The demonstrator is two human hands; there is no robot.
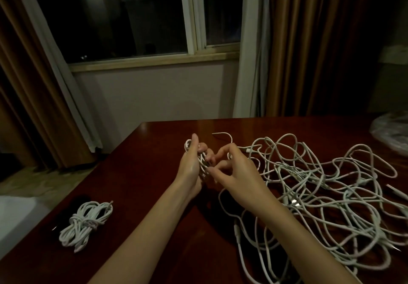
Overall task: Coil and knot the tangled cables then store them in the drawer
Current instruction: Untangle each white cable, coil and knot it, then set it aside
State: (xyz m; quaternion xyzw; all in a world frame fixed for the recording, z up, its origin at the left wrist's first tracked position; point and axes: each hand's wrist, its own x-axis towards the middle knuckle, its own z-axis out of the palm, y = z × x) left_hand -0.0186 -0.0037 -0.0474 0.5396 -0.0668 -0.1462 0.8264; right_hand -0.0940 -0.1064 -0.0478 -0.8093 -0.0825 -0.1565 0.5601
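Two bare hands are meeting over the middle of the frame, above the dark red wooden table (pixel 136 173). I am watching the left hand (pixel 191 162) closing round a small white cable coil (pixel 201 162); thumb and fingers are curling about it, and the coil's long axis is running roughly up and down the picture, its top loop showing beside the thumb. The right hand (pixel 234 173) is sitting just beside it with fingers bent, the fingertips (pixel 210 170) touching the coil's right edge and seeming to pinch a strand. A loose cable end (pixel 221 133) is arching just above the hands, its tip pointing toward the left of the frame.

Filling the right half of the picture, the tangled cables (pixel 326 197) are sprawling over the tabletop in wide white loops, from near the right wrist out to the lower right edge. In the lower left, a finished bundle (pixel 86 225) is lying on the table well apart from the hands, knotted round its waist, its long axis slanting from lower left to upper right. At the far right edge, a crumpled clear plastic bag (pixel 390 129) is resting on the table. I cannot see the drawer.
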